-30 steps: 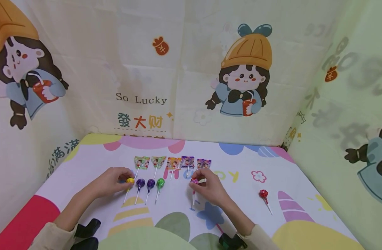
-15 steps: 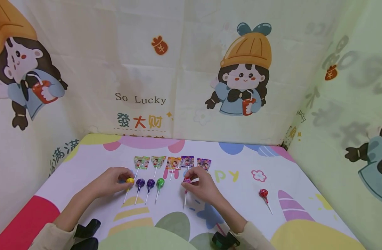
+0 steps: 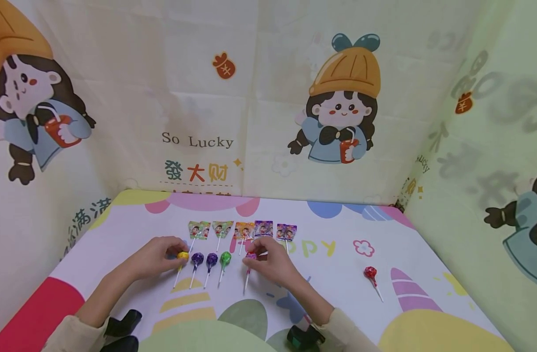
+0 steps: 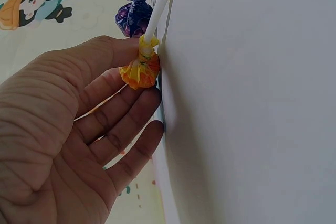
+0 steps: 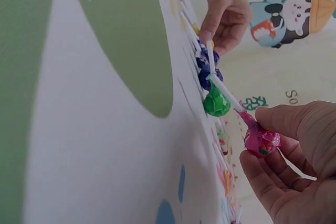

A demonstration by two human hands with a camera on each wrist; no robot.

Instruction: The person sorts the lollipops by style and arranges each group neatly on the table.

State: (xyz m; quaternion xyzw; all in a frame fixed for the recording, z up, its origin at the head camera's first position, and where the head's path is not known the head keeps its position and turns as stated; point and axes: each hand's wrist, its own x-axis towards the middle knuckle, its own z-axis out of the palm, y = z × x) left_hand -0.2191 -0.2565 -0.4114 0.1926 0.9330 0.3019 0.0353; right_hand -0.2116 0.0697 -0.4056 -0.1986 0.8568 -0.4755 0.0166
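My left hand [image 3: 156, 255] pinches the head of a yellow lollipop [image 4: 142, 72] at the left end of a row on the table. Beside it lie two purple lollipops [image 3: 197, 259] and a green lollipop [image 3: 225, 259], sticks pointing toward me. A pink lollipop [image 5: 261, 140] is held between the thumb and fingers of my right hand [image 3: 270, 261], just right of the green one. Its white stick slants down toward me in the head view. Behind this row lie several flat-wrapped lollipops [image 3: 264, 228] in green, orange and purple bags, one partly hidden by my right hand.
A red lollipop [image 3: 371, 274] lies alone on the right side of the printed table [image 3: 338, 293]. Patterned cloth walls [image 3: 272, 98] rise along the back and both sides of the table.
My right hand has slid left with the pink lollipop, closer to the green one. The stick of the rightmost purple bagged lollipop now shows. My left hand has stayed in place.
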